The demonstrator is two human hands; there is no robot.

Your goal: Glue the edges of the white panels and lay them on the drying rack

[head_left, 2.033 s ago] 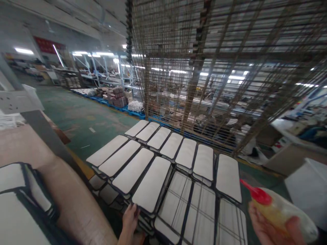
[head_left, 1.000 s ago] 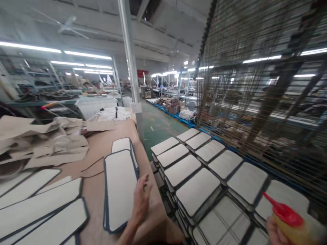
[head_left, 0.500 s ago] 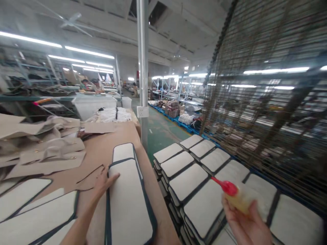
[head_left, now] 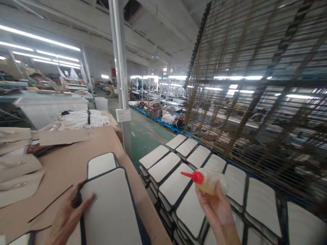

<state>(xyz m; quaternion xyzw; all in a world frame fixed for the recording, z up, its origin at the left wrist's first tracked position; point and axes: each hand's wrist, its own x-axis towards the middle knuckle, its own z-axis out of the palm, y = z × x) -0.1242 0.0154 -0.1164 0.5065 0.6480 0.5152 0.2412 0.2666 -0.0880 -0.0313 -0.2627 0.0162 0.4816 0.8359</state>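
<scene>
A cream panel with dark edges [head_left: 109, 204] lies on the brown table [head_left: 102, 139], overlapping a second such panel [head_left: 101, 165] behind it. My left hand [head_left: 73, 207] grips the near panel's left edge, thumb on its top face, fingers at the side. My right hand [head_left: 214, 204] is closed around a clear squeeze bottle [head_left: 214, 180] with yellowish liquid and a red nozzle that points left. The bottle is held in the air over stacks of similar cream panels [head_left: 166, 166] to the right of the table.
Beige pieces with metal fittings [head_left: 20, 166] lie on the table's left. A metal post [head_left: 122, 75] with a socket box stands past the table edge. A wire rack [head_left: 245, 78] leans at the right. Two people sit far left, behind a white bin [head_left: 51, 105].
The view has turned right, so the table and post sit further left. The bottle, in my right hand, appears further left and more level. My left hand still grips the panel.
</scene>
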